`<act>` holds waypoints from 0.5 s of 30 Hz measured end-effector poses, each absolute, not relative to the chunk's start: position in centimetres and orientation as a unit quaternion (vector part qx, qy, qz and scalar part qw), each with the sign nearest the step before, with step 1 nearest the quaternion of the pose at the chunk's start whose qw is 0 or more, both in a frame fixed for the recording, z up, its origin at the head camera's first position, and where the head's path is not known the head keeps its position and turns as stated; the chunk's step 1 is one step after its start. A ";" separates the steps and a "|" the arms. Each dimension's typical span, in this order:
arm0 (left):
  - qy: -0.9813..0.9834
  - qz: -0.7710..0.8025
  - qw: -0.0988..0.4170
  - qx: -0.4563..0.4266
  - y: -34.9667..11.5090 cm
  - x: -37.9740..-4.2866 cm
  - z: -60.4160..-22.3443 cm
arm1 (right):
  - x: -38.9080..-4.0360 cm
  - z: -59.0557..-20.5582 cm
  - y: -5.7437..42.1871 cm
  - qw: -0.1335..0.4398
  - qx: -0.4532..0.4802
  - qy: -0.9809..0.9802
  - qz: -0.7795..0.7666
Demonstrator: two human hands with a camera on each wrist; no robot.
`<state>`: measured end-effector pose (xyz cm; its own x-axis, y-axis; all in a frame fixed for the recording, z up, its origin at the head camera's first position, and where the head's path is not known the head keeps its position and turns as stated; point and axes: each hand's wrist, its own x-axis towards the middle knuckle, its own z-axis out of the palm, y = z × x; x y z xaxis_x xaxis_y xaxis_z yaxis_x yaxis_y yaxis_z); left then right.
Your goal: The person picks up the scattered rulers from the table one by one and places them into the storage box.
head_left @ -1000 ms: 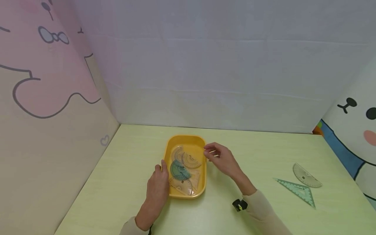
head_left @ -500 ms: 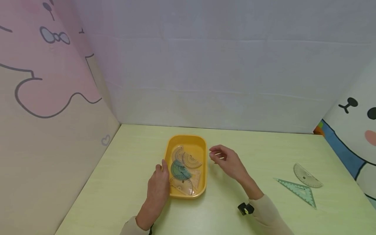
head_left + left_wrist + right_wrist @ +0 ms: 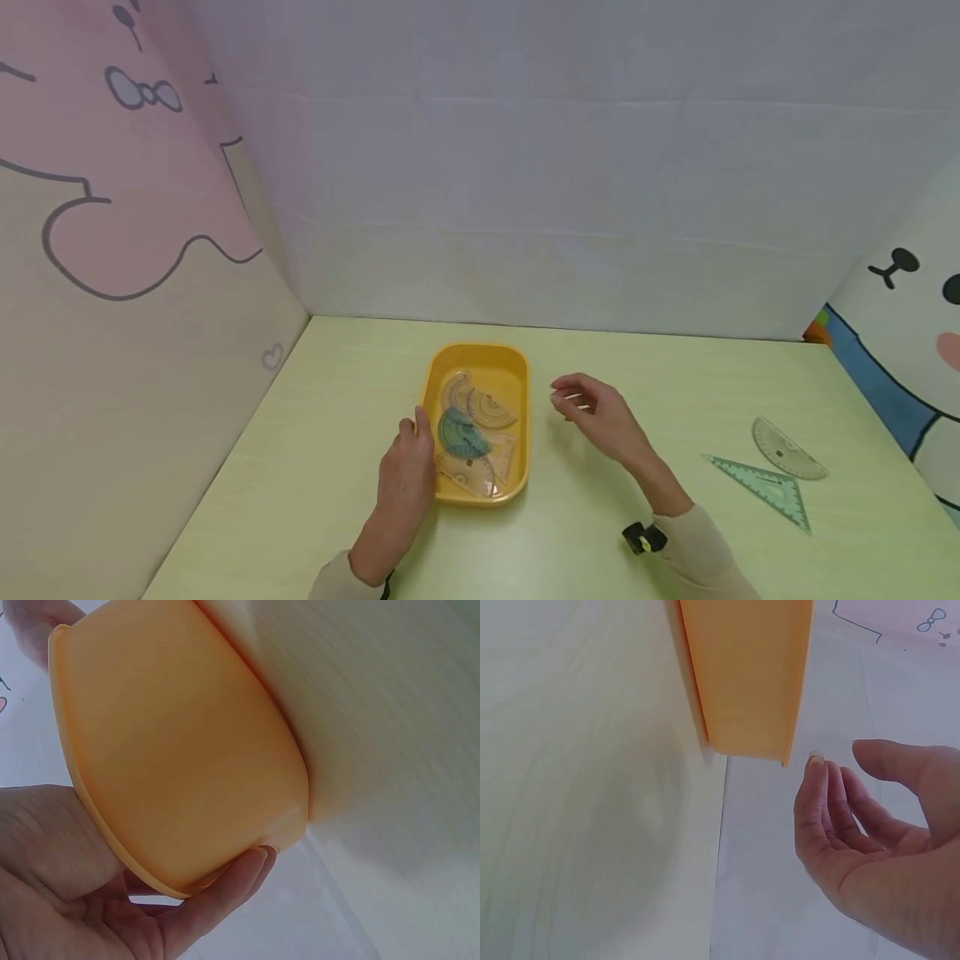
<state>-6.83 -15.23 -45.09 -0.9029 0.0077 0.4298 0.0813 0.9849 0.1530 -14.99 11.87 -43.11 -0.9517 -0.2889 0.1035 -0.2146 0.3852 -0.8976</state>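
Before you, one yellow, round-cornered plastic tray [image 3: 480,358] sits on the pale yellow-green table [image 3: 330,408]. In it, overlapping, you have three clear plastic semicircular protractors [image 3: 491,409], one teal protractor [image 3: 461,436] and one clear triangular set square [image 3: 503,454]. Well to its right lie one more clear protractor [image 3: 784,452] and one green triangular set square [image 3: 750,477]. Your left hand [image 3: 407,471] grips the tray's left rim; your right hand [image 3: 600,412], near its right side, is loosely curved, thumb and fingertips apart.
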 end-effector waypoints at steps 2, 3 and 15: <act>-0.971 -0.084 0.221 -0.023 -15.2 -6.8 -45.1 | -15.0 -43.1 12.3 0.033 -0.152 0.830 -0.535; -0.971 -0.084 0.221 -0.023 -15.2 -6.8 -45.1 | -15.0 -43.1 12.5 0.032 -0.152 0.830 -0.535; -0.974 -0.089 0.208 -0.017 -15.2 -6.8 -45.1 | -14.7 -43.3 14.3 0.024 -0.155 0.819 -0.551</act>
<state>-6.84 -15.22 -45.12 -0.9132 -0.0042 0.4074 0.0693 0.9838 0.1655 -14.75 14.34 -43.28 -0.9506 -0.2810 0.1317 -0.2279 0.3440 -0.9109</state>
